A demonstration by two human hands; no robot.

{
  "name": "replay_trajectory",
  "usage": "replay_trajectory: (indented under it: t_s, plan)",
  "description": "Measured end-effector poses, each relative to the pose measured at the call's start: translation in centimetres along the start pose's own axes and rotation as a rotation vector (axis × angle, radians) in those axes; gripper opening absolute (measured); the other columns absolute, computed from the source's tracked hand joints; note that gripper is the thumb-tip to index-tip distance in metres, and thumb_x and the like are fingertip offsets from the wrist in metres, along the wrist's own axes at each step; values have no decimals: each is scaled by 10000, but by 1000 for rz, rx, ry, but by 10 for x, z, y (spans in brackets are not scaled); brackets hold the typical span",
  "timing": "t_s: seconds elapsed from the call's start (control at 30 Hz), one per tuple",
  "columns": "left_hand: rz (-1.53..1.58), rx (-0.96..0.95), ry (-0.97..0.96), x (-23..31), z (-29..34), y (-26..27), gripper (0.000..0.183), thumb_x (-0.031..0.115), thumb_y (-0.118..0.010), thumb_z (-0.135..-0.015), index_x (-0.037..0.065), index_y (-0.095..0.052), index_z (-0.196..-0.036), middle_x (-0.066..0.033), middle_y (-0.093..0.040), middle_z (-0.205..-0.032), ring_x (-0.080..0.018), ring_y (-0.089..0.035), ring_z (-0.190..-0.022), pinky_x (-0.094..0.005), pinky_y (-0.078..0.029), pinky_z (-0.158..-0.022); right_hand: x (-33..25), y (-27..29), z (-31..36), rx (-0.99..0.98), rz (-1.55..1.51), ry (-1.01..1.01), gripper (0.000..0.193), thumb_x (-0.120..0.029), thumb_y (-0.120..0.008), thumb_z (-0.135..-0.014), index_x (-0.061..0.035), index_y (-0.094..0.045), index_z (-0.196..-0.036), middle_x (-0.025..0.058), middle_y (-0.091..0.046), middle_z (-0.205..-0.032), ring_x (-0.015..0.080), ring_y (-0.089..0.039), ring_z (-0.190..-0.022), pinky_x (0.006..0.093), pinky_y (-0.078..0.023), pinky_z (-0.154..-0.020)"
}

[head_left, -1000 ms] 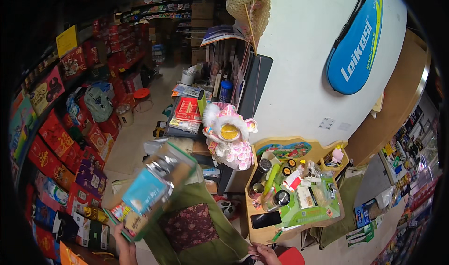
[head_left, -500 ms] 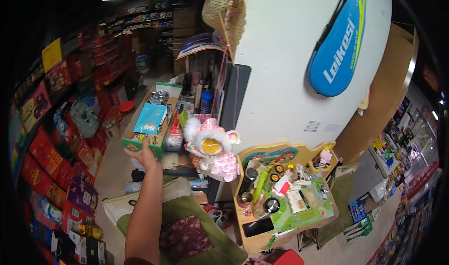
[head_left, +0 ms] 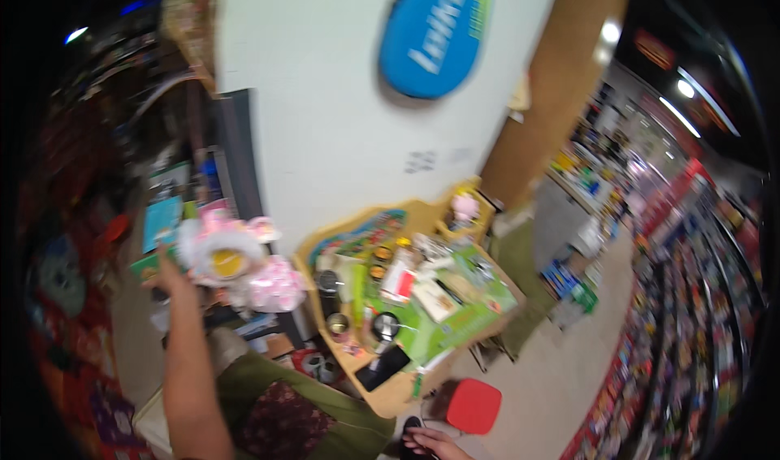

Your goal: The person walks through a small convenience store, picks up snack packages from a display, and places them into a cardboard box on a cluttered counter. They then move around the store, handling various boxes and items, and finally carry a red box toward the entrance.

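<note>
At the left, my left arm reaches out, and my left hand (head_left: 166, 273) grips the near edge of a green open-topped carton (head_left: 149, 267), blurred by motion. A light-blue packet (head_left: 162, 223) lies in the carton. Beside that hand is a pink-and-white fluffy toy (head_left: 236, 257) with a yellow round middle. Low in the picture, my right hand (head_left: 432, 442) hangs with loosely bent fingers somewhat apart, and nothing shows in it. It is nearest a red stool (head_left: 474, 406).
A wooden desk (head_left: 382, 401) bears bottles, a dark phone (head_left: 383, 368), a notebook (head_left: 437, 299) and small goods. Nearer stands a green folding chair (head_left: 349, 427) with a dark patterned cushion (head_left: 284, 421). A blue racket bag (head_left: 435, 46) hangs on the white wall (head_left: 325, 119). Stocked shelves (head_left: 691, 338) line the right.
The view has swung to the right, so the desk and wall sit further left. My right hand and the red stool show more fully. My left hand is still at the carton.
</note>
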State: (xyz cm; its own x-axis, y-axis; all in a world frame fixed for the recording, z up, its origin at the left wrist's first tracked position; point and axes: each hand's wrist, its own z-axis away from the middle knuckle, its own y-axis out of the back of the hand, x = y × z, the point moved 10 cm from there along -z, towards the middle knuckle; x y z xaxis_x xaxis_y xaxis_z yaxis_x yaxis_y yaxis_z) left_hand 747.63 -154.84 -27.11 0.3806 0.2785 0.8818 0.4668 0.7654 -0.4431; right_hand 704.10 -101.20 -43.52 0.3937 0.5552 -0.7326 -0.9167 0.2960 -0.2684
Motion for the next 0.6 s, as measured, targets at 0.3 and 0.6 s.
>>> replay_trajectory:
  t_s: [0.3, 0.6]
  plan:
    - [-114, -244, 192, 5, 0, -1, 1058, 350, -852, -624, 111, -118, -1348, -185, -489, -1223, -330, -612, -916, -440, -568, -671, -7, -5, -6, -21, 9, -21, 433, -270, -514, -957, -40, -459, -1319, 37, -566, -1206, 103, -550, -1044, 236, -430, -881]
    - [-13, -388, 264, -14, -56, -42, 1068, 335, -865, -585, 88, -127, -1317, -192, -515, -1189, -344, -618, -900, -489, -563, -712, 0, 13, 22, 48, -25, -12, 425, -282, -526, -951, -57, -478, -1308, 10, -577, -1184, 85, -551, -1030, 222, -429, -864]
